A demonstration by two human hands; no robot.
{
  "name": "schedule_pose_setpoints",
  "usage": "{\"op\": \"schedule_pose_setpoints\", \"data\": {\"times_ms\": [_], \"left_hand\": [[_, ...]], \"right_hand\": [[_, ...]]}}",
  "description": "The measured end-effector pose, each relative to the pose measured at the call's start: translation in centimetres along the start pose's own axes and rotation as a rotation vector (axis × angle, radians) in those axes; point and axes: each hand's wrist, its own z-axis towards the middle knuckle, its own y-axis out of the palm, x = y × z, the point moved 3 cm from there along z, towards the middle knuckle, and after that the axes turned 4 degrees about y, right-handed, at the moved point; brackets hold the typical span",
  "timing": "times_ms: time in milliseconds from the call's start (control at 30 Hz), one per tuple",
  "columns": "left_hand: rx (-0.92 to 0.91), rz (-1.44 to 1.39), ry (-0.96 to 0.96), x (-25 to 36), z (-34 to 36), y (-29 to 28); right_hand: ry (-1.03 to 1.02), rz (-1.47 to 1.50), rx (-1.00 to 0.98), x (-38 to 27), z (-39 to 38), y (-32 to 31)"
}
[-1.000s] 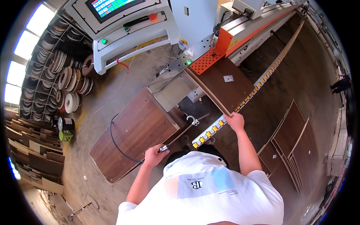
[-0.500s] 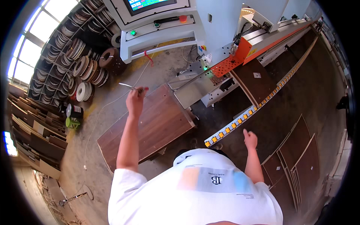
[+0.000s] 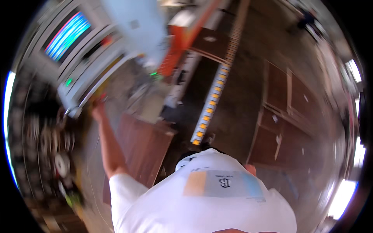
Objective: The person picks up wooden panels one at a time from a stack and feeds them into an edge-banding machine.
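Note:
My left hand [image 3: 98, 109] is stretched out to the left, by the lower bar of the machine's control console [image 3: 83, 87]. Motion smears its fingers, but they look closed. A thin metal rod [image 3: 67, 112] shows as a glint to the left of the hand, against the console's lower corner. Of my right hand [image 3: 250, 169] only a small patch shows beside my shirt; its fingers are hidden. Below my left forearm lies a brown wood-grain panel [image 3: 142, 141]. A conveyor rail with yellow rollers [image 3: 210, 110] runs from in front of my body to the far side.
An orange machine guard [image 3: 171, 54] stands beyond the rail. Brown boards [image 3: 268, 136] lie on the right. Racks of edge-band rolls [image 3: 46, 139] line the left side. At the far right a person [image 3: 307, 19] is blurred.
The view has swung to the right, so the console and rail sit further left. My left arm still reaches out toward the console. My right hand has dropped back beside my body.

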Motion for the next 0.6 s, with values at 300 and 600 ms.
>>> {"op": "schedule_pose_setpoints", "data": {"times_ms": [300,600], "left_hand": [[-0.097,-1.526,-0.731,9.0,-6.1,-8.0],[-0.889,-2.366,-0.028,26.6,-20.5,-38.8]], "right_hand": [[0.806,0.802,0.025,-6.6,-0.6,-6.5],[0.907,0.972,0.086,-0.2,-4.1,-1.4]]}}
